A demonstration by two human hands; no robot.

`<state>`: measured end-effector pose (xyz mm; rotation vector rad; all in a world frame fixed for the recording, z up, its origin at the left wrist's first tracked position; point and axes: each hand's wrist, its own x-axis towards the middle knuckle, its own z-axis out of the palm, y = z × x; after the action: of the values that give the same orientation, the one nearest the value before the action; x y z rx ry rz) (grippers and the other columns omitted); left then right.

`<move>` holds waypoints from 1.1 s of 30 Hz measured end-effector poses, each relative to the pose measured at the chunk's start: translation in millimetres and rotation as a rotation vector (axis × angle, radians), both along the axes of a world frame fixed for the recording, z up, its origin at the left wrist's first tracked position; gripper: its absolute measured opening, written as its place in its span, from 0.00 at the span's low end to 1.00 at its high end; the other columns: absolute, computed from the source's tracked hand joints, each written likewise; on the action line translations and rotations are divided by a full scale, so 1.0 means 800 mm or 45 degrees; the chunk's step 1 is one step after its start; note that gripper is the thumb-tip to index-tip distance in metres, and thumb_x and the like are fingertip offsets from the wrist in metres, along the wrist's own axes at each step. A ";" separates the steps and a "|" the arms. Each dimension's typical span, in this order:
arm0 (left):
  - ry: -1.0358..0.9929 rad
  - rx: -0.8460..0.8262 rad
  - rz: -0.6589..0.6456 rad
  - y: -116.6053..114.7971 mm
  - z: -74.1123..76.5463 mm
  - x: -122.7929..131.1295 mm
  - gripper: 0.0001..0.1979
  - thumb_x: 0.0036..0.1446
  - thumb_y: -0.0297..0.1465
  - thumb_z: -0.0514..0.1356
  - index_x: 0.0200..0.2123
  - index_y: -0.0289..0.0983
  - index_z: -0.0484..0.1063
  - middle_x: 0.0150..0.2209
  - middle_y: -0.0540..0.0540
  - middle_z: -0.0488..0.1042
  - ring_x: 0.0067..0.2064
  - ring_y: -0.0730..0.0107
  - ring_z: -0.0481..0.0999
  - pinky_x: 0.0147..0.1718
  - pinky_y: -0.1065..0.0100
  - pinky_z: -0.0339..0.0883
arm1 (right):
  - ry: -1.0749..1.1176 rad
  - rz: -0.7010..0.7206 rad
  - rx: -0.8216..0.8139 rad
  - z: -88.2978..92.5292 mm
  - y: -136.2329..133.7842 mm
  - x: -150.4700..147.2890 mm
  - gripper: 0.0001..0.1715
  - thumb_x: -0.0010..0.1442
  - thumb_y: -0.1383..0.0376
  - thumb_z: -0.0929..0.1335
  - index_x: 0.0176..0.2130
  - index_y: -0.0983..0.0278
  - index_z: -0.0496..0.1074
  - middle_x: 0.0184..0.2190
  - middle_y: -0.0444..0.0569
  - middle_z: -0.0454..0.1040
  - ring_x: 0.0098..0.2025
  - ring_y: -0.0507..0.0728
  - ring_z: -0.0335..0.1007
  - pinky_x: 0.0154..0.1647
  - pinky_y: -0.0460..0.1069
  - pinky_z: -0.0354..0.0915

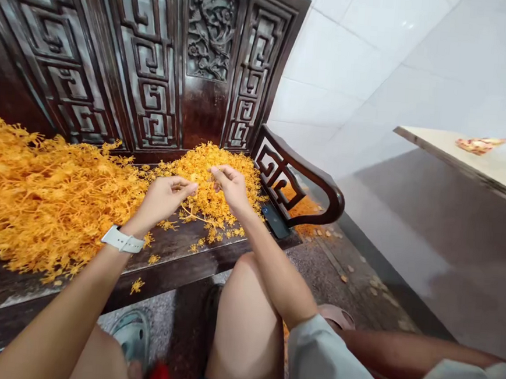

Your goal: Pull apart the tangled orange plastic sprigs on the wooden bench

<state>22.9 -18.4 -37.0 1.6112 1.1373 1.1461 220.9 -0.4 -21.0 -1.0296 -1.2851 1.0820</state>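
My left hand [165, 197], with a white watch on its wrist, and my right hand [231, 185] meet over a small heap of orange plastic sprigs [202, 171] on a dark carved wooden bench [177, 259]. The fingers of both hands are pinched on a thin orange sprig [201, 186] held between them. A much larger pile of the same orange sprigs [37, 196] covers the bench seat to the left of my left hand.
A dark phone [276, 219] lies by the bench armrest [306, 182]. Loose orange bits lie on the seat and floor. My knees and sandalled feet are below the bench edge. A pale table [465, 162] stands at the right by a white tiled wall.
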 end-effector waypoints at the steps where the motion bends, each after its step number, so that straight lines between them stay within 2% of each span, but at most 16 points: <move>1: 0.020 -0.026 0.007 -0.001 -0.002 0.001 0.25 0.55 0.53 0.70 0.35 0.35 0.84 0.34 0.40 0.85 0.35 0.59 0.80 0.37 0.63 0.69 | 0.009 0.026 -0.010 0.000 0.000 0.000 0.18 0.60 0.51 0.75 0.34 0.63 0.75 0.29 0.43 0.77 0.25 0.48 0.64 0.28 0.46 0.61; 6: 0.057 -0.007 0.058 0.001 -0.007 0.004 0.24 0.53 0.50 0.70 0.39 0.34 0.86 0.33 0.42 0.84 0.29 0.65 0.73 0.30 0.65 0.60 | -0.092 0.236 -0.037 -0.006 0.005 -0.003 0.20 0.59 0.50 0.77 0.36 0.63 0.77 0.31 0.44 0.80 0.26 0.48 0.67 0.31 0.47 0.65; 11: 0.141 0.081 0.111 0.004 -0.004 0.002 0.18 0.58 0.45 0.66 0.38 0.34 0.84 0.29 0.46 0.80 0.24 0.72 0.61 0.26 0.66 0.53 | -0.122 0.191 -0.032 -0.014 0.009 -0.010 0.23 0.61 0.47 0.75 0.44 0.62 0.80 0.31 0.42 0.77 0.24 0.47 0.65 0.27 0.46 0.62; 15: 0.140 0.116 -0.007 0.004 -0.004 0.001 0.11 0.59 0.37 0.63 0.34 0.35 0.79 0.30 0.46 0.79 0.28 0.70 0.67 0.29 0.67 0.57 | -0.192 0.279 -0.021 -0.019 0.008 -0.015 0.24 0.62 0.44 0.74 0.39 0.62 0.79 0.30 0.42 0.75 0.26 0.48 0.63 0.28 0.46 0.61; 18: 0.187 0.094 -0.058 0.005 -0.002 -0.002 0.10 0.59 0.35 0.63 0.30 0.35 0.76 0.26 0.49 0.74 0.28 0.70 0.65 0.30 0.66 0.56 | -0.251 0.325 0.010 -0.019 0.007 -0.020 0.28 0.65 0.41 0.72 0.31 0.63 0.74 0.28 0.43 0.71 0.28 0.48 0.60 0.30 0.46 0.60; 23: 0.208 0.052 -0.103 0.006 0.007 -0.010 0.14 0.62 0.37 0.61 0.26 0.37 0.74 0.22 0.52 0.66 0.27 0.71 0.61 0.31 0.63 0.53 | -0.154 0.316 -0.099 -0.018 0.007 -0.024 0.30 0.64 0.38 0.71 0.39 0.61 0.74 0.32 0.44 0.73 0.30 0.49 0.65 0.31 0.46 0.63; 25: 0.225 0.042 -0.084 0.007 0.010 -0.013 0.15 0.62 0.37 0.61 0.24 0.37 0.74 0.21 0.53 0.64 0.26 0.71 0.59 0.31 0.63 0.53 | -0.157 0.317 -0.116 -0.016 0.007 -0.024 0.31 0.64 0.37 0.71 0.37 0.62 0.74 0.32 0.45 0.72 0.31 0.50 0.65 0.32 0.46 0.63; 28: 0.226 0.072 -0.049 0.007 0.011 -0.018 0.14 0.61 0.36 0.62 0.25 0.37 0.75 0.21 0.52 0.66 0.27 0.71 0.60 0.32 0.63 0.54 | -0.181 0.324 -0.086 -0.011 0.005 -0.023 0.30 0.62 0.39 0.73 0.34 0.62 0.73 0.31 0.44 0.73 0.32 0.50 0.65 0.33 0.46 0.63; 33: 0.251 0.128 -0.032 0.008 0.009 -0.023 0.14 0.59 0.36 0.63 0.23 0.37 0.75 0.23 0.50 0.70 0.28 0.69 0.64 0.33 0.63 0.57 | -0.179 0.373 -0.036 -0.008 0.004 -0.020 0.27 0.56 0.47 0.80 0.42 0.63 0.77 0.37 0.46 0.78 0.37 0.50 0.69 0.37 0.47 0.65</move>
<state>4.7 -11.9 -29.8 1.8438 1.1965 1.0610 205.1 2.7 -27.8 -0.9719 -1.5734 1.2683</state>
